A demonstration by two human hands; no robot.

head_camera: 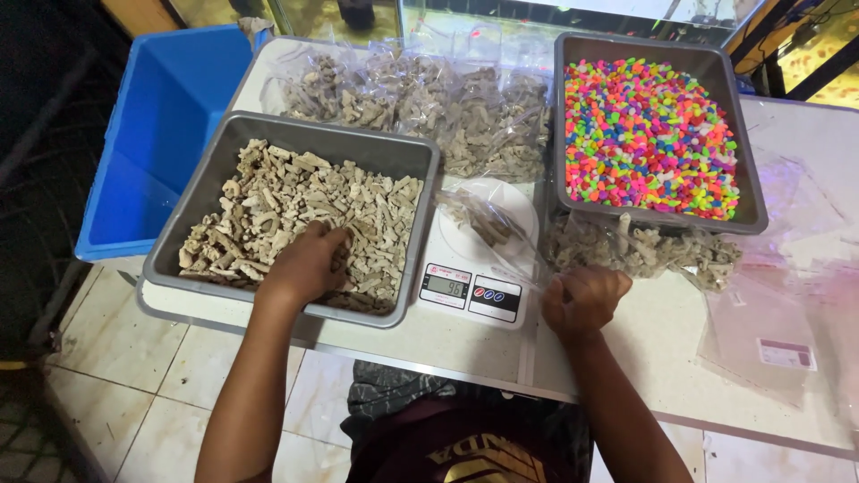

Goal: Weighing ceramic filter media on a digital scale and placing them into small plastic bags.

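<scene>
My left hand (307,262) is dug into a grey tub (211,178) of beige coral rubble, fingers curled around some pieces. A white digital scale (472,291) stands beside the tub, and a clear plastic bag (488,224) partly filled with rubble lies on its round platform. My right hand (582,298) is closed on the edge of that bag, just right of the scale.
A second grey tub (750,179) of bright multicoloured gravel sits at the back right. Filled clear bags of rubble (429,103) are piled behind, more lie in front of the gravel tub (644,250). Empty clear bags (769,331) lie at right. A blue crate (143,134) stands left of the table.
</scene>
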